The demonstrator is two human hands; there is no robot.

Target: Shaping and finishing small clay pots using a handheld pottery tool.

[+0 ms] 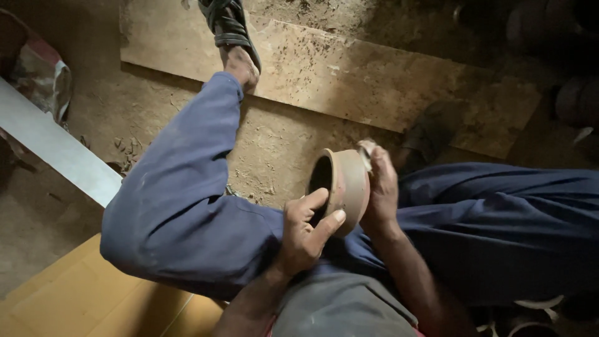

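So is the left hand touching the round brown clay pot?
Touching. The head view shows the left hand with its thumb and fingers pressed against the rim and side of the round brown clay pot, no gap between them.

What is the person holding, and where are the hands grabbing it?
A small brown clay pot, tipped on its side. The left hand grips its rim, thumb at the mouth; the right hand presses against its rounded base.
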